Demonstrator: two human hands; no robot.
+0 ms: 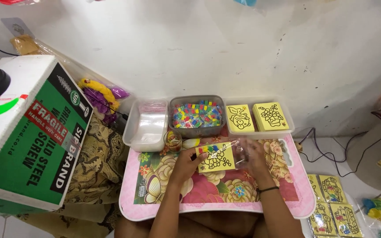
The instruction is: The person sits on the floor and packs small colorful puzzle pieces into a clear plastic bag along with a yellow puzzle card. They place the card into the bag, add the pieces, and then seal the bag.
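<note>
Where hands (pixel 186 165) work: floral pink tray-table (pixel 155 207)

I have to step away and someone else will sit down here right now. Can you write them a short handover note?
Left hand holds the yellow picture card, small coloured pieces along its top edge, over the pink floral tray table.
Right hand holds a clear plastic sleeve at the card's right edge; the card looks partly inside.
At the back: tray of clear sleeves, grey tub of coloured pieces, tray of blank yellow cards.
Done: packed cards lie to the right.
Left: the card stacks, probably.
</note>
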